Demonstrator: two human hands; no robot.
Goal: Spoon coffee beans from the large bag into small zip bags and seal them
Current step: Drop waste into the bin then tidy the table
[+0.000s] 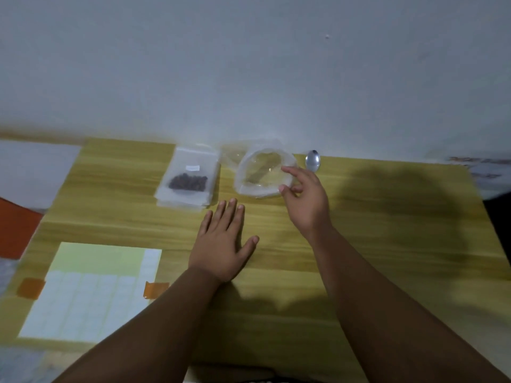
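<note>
A small clear zip bag (190, 172) with dark coffee beans inside lies on top of a stack of small bags at the table's far side. To its right stands the large clear bag (260, 172), its mouth rolled open and looking almost empty. A metal spoon (313, 160) lies just past it by the wall. My right hand (305, 201) reaches to the large bag's right rim, fingertips loosely curved at the plastic; whether they grip it is unclear. My left hand (224, 241) rests flat on the table, fingers straight, just in front of the stack.
A sheet of white labels (83, 299) is taped to the wooden table (387, 230) at the front left with orange tape. An orange-red object (16, 230) sits off the table's left edge. A white wall runs right behind the table.
</note>
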